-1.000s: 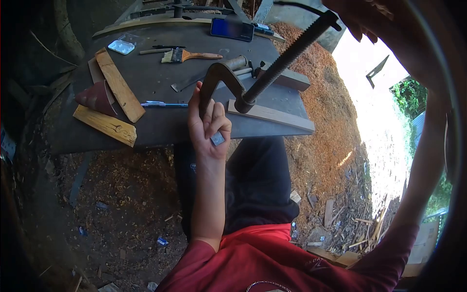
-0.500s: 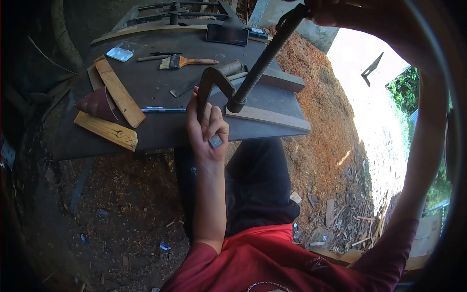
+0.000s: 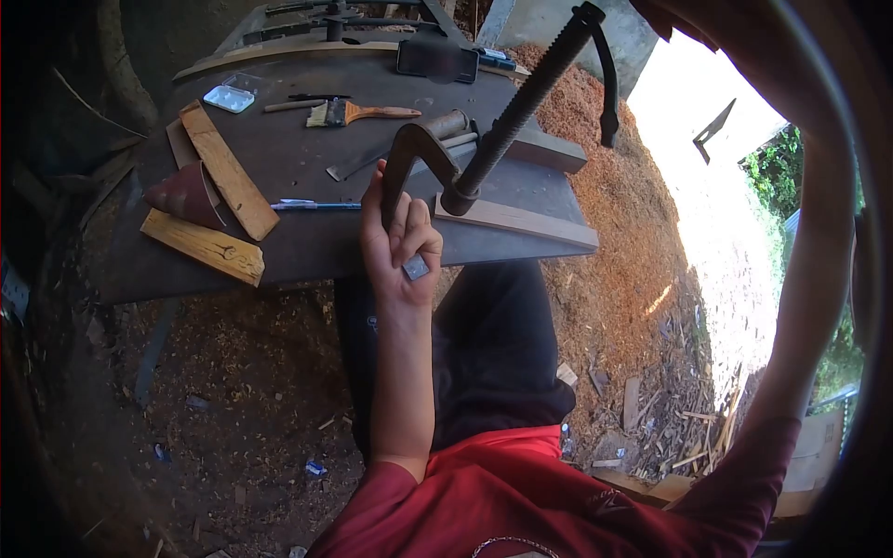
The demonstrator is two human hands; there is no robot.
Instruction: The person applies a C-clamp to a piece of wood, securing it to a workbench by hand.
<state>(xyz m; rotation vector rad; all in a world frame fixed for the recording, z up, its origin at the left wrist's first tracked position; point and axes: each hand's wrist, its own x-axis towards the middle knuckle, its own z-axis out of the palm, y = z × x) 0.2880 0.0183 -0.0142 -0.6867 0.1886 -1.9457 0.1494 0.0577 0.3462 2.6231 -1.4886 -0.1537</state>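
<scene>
My left hand (image 3: 402, 237) is wrapped round the frame of a metal C-clamp (image 3: 417, 153), held above the table's front edge. The clamp's long threaded screw (image 3: 526, 102) slants up to the right. From the screw's top end hangs a curved handle bar (image 3: 607, 84). At the upper right, my right hand (image 3: 744, 46) is raised beside the handle and apart from it, dark and partly cut off by the frame edge, its fingertips slightly spread.
On the dark table (image 3: 316, 242) lie a paintbrush (image 3: 363, 112), a pen (image 3: 316, 205), a phone (image 3: 437, 61), a small white tray (image 3: 229, 99), sandpaper (image 3: 186, 195), wood pieces (image 3: 228, 172) and a pale wood strip (image 3: 521, 225). Wood shavings (image 3: 633, 242) cover the ground at right.
My right hand has let go of the screw's top end and moved away to the right. The handle bar now hangs down on the right side. The clamp has shifted slightly right.
</scene>
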